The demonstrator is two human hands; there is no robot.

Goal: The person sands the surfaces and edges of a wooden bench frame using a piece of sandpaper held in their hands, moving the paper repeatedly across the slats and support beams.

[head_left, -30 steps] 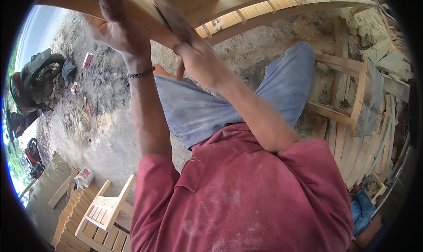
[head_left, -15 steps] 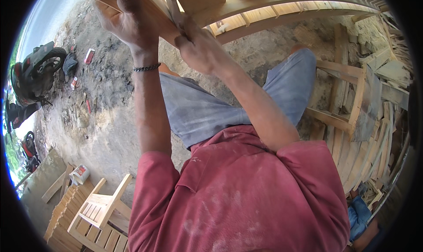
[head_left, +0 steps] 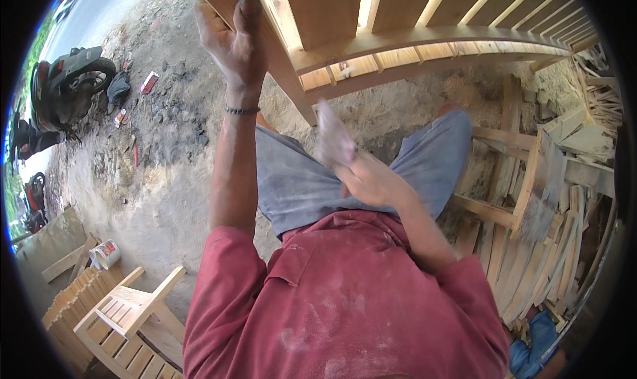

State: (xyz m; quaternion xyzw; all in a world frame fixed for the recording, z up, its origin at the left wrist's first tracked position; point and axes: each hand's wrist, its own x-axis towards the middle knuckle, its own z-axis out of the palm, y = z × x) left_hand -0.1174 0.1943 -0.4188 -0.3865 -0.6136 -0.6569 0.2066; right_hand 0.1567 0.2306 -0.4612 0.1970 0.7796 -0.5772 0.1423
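Observation:
At the top is a slatted wooden bench [head_left: 411,41], turned so that its slats face up and away from me. My left hand [head_left: 239,47] is closed over the edge of its broad wooden end piece [head_left: 275,54], thumb on my side. My right hand [head_left: 375,180] is in front of my lap, gripping a pale sheet [head_left: 335,133] that looks like sandpaper; motion blurs it. The sheet's upper end is close to the lower tip of the end piece. Whether they touch I cannot tell.
A small wooden frame [head_left: 524,180] stands by my right knee, beside piled wood strips [head_left: 551,259]. Slatted wooden furniture [head_left: 126,313] and a white bucket [head_left: 105,254] are at lower left. Motorcycles [head_left: 66,90] stand at far left. Another person's blue-clothed leg [head_left: 534,346] shows at lower right.
My right hand has come down off the end piece toward my lap, with the pale sheet now in sight. My left hand still grips the bench, which sits farther right and lower in view.

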